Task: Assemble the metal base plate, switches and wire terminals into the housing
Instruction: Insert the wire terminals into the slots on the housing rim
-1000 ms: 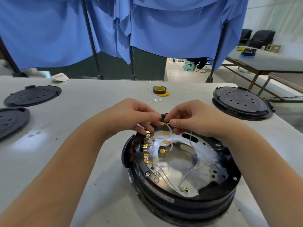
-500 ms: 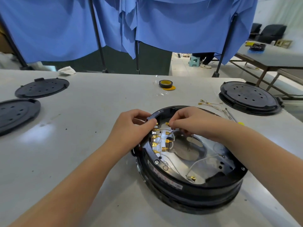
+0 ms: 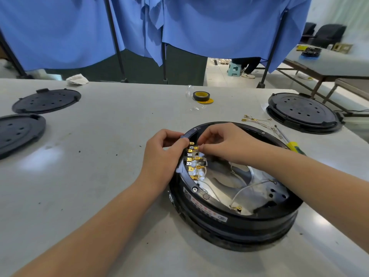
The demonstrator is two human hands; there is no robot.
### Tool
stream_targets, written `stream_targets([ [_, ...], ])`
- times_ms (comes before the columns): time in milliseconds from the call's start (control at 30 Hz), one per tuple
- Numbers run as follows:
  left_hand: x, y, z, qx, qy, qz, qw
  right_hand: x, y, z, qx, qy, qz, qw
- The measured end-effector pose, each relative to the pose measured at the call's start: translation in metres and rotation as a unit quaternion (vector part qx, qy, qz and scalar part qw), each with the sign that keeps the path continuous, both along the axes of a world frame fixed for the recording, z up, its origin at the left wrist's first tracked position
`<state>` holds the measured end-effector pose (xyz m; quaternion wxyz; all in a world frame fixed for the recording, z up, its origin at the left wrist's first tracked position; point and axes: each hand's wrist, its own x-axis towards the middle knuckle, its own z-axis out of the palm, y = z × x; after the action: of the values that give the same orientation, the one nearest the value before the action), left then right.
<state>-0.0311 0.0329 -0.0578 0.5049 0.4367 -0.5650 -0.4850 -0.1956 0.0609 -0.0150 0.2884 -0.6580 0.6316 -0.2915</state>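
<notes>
The round black housing (image 3: 235, 216) sat on the grey table (image 3: 99, 176) just in front of you, right of centre, with the shiny metal base plate (image 3: 245, 184) already seated inside it. Your left hand (image 3: 161, 156) gripped the housing's left rim, thumb curled over the edge beside the row of brass terminals (image 3: 192, 158). Your right hand (image 3: 225, 144) reached across the far rim, fingers curled, pinching a wire terminal (image 3: 196, 148) at the top of that row. Thin white wires (image 3: 245, 189) trailed over the plate. Loose spare wires (image 3: 257, 120) and a yellow-handled screwdriver (image 3: 289, 143) lay behind the housing. A tape roll (image 3: 201, 96) stood farther back; black lids (image 3: 47, 100) rested at left, another housing (image 3: 303, 112) at right.
</notes>
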Motion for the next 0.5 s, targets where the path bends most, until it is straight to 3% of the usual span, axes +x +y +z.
stream_targets([
  [500,-0.0016,-0.0027,-0.0018,-0.013,0.002,-0.007,1.000,0.0026,-0.0025,0.0007,0.064,-0.053,-0.035,0.996],
])
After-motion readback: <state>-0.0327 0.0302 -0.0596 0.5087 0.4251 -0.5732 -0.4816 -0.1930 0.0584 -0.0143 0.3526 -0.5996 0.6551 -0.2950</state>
